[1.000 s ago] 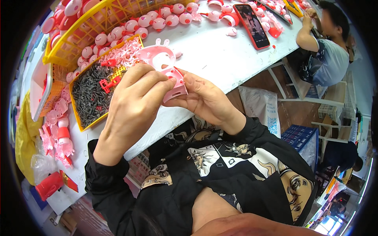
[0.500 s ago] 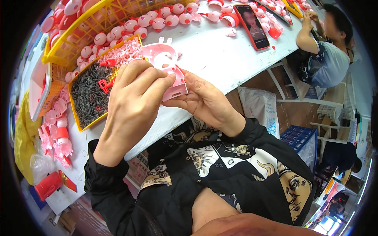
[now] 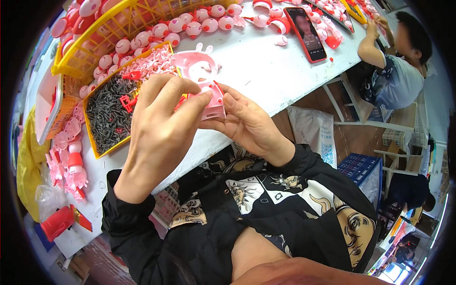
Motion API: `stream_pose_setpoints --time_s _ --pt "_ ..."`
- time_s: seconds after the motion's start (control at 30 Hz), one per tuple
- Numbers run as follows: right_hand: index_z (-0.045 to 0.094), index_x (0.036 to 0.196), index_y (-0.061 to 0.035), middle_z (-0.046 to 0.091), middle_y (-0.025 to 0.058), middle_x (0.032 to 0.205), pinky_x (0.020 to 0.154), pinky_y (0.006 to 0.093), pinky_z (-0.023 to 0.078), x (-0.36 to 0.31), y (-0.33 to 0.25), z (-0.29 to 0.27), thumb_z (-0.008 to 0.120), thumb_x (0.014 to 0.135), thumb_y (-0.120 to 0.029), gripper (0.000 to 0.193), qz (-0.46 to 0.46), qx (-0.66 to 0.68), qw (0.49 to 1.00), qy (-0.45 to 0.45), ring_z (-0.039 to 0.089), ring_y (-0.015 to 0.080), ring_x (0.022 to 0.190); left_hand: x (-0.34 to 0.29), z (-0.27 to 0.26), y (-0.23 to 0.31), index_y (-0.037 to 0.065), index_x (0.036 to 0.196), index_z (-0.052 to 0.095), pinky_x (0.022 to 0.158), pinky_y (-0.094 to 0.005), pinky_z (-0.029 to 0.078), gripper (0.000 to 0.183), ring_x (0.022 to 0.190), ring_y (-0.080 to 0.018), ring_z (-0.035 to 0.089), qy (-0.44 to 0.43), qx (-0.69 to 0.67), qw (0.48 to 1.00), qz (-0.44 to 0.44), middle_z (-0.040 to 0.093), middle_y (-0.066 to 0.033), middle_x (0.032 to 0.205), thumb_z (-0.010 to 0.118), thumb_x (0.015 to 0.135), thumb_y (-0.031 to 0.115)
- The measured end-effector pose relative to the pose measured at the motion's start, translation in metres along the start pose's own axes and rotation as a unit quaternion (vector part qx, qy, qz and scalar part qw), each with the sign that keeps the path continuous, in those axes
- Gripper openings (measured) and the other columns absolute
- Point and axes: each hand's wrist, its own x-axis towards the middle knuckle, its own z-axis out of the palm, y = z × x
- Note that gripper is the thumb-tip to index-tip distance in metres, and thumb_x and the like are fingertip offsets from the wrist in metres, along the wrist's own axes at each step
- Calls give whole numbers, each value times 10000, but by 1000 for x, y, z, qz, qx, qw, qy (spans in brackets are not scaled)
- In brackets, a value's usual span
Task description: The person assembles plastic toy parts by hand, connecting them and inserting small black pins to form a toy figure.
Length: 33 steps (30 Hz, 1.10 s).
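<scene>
My right hand (image 3: pixel 249 118) grips a pink plastic toy shell (image 3: pixel 216 108), thumb on its right edge and fingers beneath it. The shell has an eared, cartoon-animal head part (image 3: pixel 194 61) pointing away from me and small red pieces (image 3: pixel 212 86) on its inner side. Over its left side, my left hand (image 3: pixel 159 130) bends its thumb and index finger together at the shell. Whatever sits between those fingertips is hidden. To the left of my left hand stands a yellow tray (image 3: pixel 124 141) of dark small parts (image 3: pixel 111 111) and pink pieces (image 3: pixel 154 64).
Behind the tray stands a yellow basket (image 3: pixel 90 52). White-and-pink ball-shaped parts (image 3: pixel 175 24) line the back of the white table (image 3: pixel 259 71). A red-cased phone (image 3: pixel 306 35) lies right of them. A red cylindrical thing (image 3: pixel 58 224) sits at left; another person (image 3: pixel 399 76) sits at right.
My left index finger has lifted and straightened a little over the shell, and the shell has tipped slightly. My right hand keeps its hold, nearly unmoved.
</scene>
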Motion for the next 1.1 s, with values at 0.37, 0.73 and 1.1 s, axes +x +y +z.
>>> stream_pose_setpoints --time_s 0.37,0.73,1.1 --pt "353 1425 2 548 137 1301 1032 402 494 0 0 -1 496 1029 -239 486 -10 -7 1000 -14 579 221 1190 4 -4 -2 16 886 688 695 -345 458 190 799 -245 558 1 -61 997 -50 577 -85 819 759 715 -27" --pt "330 1429 2 540 151 1298 1051 416 481 -1 1 0 493 1029 -258 503 8 20 1000 -21 579 233 1190 1 -3 -3 15 885 686 688 -357 449 200 785 -252 539 -4 -118 988 -98 547 -82 817 753 699 -17" --pt "319 1426 1 521 155 1316 1053 416 481 1 3 -2 483 1033 -243 490 1 20 1000 -13 564 229 1208 3 -6 -5 5 867 665 704 -370 456 182 802 -269 550 -11 -89 992 -89 554 -97 831 739 704 -23"
